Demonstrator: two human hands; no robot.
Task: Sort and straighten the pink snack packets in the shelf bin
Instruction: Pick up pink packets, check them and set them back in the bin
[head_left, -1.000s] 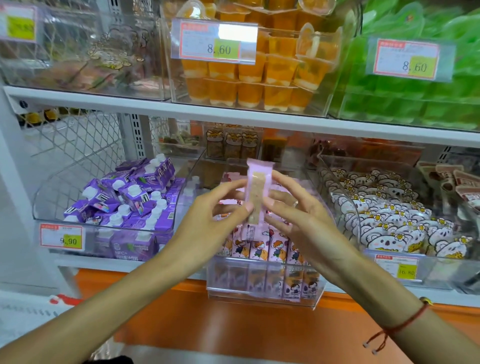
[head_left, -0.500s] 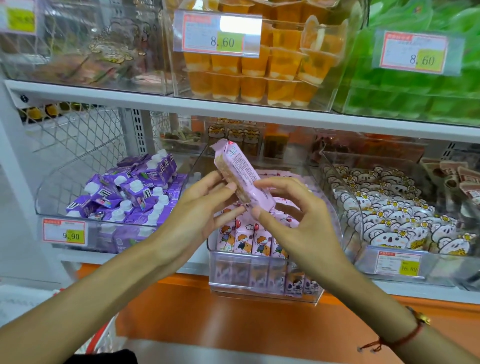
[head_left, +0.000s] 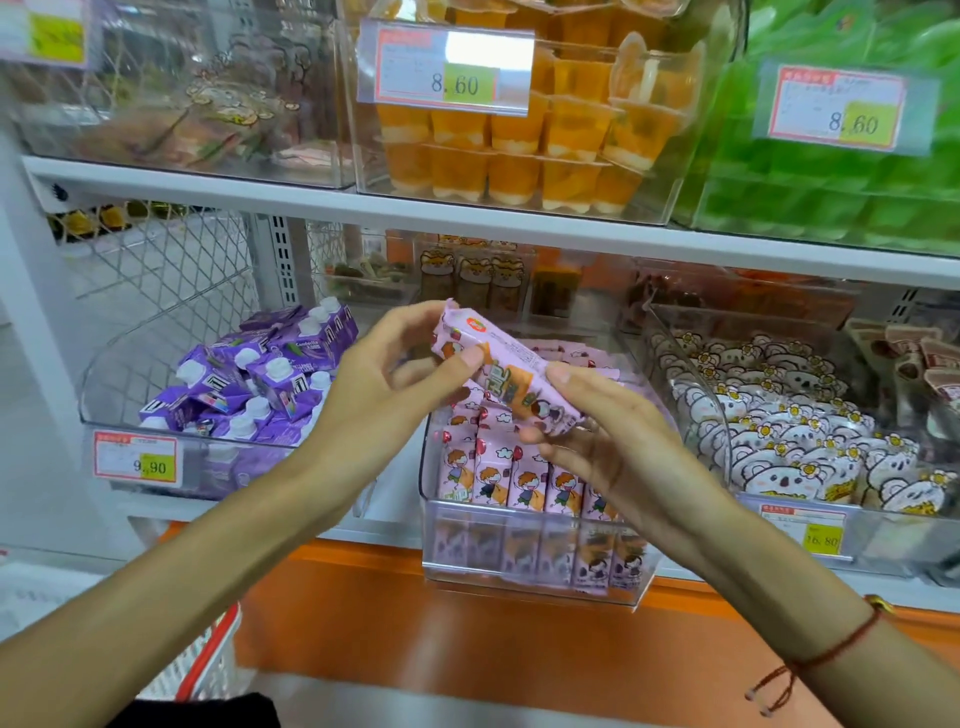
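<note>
The clear shelf bin (head_left: 530, 582) overhangs the shelf's front edge, its upright row tightly packed. Above it, my left hand (head_left: 374, 395) and right hand (head_left: 602, 441) pinch one tilted pink packet (head_left: 506, 376); forcing it in could topple neighbours.

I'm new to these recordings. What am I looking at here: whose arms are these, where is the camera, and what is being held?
There is no machine: a person wears one camera on the head, looking forward and down at shop shelves. The left hand and right hand together pinch one pink snack packet, tilted, above a clear bin where more pink packets stand in a row. To the left, a bin holds purple cartons; to the right, koala-print packets. The shelf above carries orange jelly cups and price tags.
</note>
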